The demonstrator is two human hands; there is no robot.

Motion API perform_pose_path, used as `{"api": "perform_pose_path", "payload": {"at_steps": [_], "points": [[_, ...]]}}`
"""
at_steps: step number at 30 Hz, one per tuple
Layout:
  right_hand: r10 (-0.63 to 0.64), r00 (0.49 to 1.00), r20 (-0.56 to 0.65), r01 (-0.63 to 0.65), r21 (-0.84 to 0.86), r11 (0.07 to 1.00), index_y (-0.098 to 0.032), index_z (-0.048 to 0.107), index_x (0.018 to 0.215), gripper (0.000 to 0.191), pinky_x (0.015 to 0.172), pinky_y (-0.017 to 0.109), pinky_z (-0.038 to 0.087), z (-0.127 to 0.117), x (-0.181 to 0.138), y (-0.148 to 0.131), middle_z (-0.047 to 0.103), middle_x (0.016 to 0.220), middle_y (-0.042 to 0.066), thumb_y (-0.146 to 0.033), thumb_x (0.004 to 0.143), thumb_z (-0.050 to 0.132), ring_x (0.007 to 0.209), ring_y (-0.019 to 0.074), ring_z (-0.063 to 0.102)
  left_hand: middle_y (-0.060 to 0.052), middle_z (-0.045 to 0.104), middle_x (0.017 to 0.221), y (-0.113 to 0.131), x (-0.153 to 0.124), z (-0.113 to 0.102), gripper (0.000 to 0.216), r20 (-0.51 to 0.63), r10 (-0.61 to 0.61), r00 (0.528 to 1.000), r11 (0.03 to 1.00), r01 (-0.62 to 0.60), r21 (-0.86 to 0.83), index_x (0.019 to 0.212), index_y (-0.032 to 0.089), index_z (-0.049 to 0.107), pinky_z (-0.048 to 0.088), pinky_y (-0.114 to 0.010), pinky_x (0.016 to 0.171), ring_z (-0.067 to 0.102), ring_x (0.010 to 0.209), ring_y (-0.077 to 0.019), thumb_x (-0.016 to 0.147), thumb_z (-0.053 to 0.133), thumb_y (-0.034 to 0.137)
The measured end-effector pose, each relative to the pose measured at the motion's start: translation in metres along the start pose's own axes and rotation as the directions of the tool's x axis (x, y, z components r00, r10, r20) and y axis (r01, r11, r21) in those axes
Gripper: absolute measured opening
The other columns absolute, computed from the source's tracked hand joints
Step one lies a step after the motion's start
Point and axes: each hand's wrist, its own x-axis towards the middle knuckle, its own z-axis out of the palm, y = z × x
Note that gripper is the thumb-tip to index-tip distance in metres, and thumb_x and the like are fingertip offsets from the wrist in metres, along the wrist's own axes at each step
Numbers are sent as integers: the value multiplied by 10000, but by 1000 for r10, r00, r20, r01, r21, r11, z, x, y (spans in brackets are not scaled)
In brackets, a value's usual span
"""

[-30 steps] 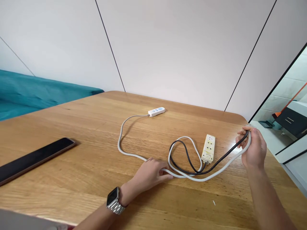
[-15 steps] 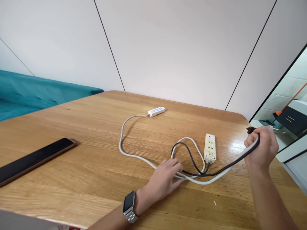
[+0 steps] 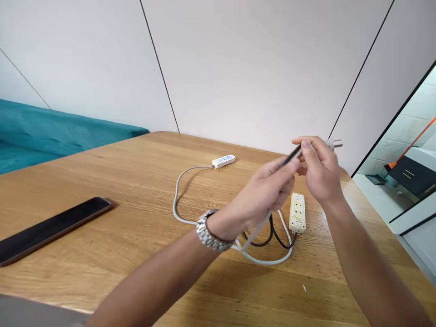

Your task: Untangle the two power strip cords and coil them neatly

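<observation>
Both hands are up off the table now, meeting in mid-air over its far right part. Right hand [image 3: 320, 175] sits higher and farther out, fingers pinched shut around the plug end of the cords; the metal prongs of the white plug [image 3: 333, 145] poke out past its knuckles, pointing right toward the wall. Left hand [image 3: 269, 193] is just beside it, touching or nearly touching, thumb and forefinger closed on the black cord [image 3: 291, 157] where it leaves the right hand's grip. That short dark stretch runs on a slant, high at the right hand, lower at the left.

From the left hand the white cord [image 3: 259, 225] drops down past the wrist, where a metal watch [image 3: 210, 231] shows, and joins the loops lying on the table. Both cords curl there, below and nearer than the hands, the black one sweeping round to the near end of the cream power strip [image 3: 297, 212]. That strip lies with its long axis pointing away from the person, right under the right forearm, so the right hand is the nearer one to it.

Farther back, a small white power strip [image 3: 223, 161] rests near the table's far edge, its pale cord looping back toward the pile. Well apart on the left lies a dark flat slab [image 3: 51, 229]. The wooden table [image 3: 119, 181] carries it all.
</observation>
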Motion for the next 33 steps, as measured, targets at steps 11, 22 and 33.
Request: {"api": "perform_pose_path", "payload": {"at_steps": [11, 22, 33], "points": [[-141, 988, -69, 146, 72, 987, -196, 624, 742, 198, 641, 306, 493, 19, -90, 42, 653, 703, 26, -212, 910, 521, 689, 165, 635, 90, 191, 526, 23, -7, -60, 339, -237, 81, 968, 982, -37, 187, 734, 152, 536, 120, -116, 333, 128, 377, -24, 960, 457, 392], [599, 738, 311, -287, -659, 695, -214, 626, 907, 376, 569, 273, 320, 34, -121, 87, 657, 750, 38, -558, 758, 652, 699, 210, 595, 82, 180, 525, 13, -14, -86, 325, -305, 179, 935, 965, -106, 239, 724, 172, 537, 129, -145, 348, 124, 388, -35, 913, 488, 432], [853, 495, 167, -847, 315, 429, -226, 436, 657, 227, 372, 210, 155, 18, -98, 118, 344, 426, -106, -395, 661, 587, 355, 61, 218, 66, 203, 458, -13, -27, -103, 408, -247, 200, 948, 955, -132, 265, 494, 181, 351, 103, -197, 384, 158, 386, -39, 830, 523, 336]]}}
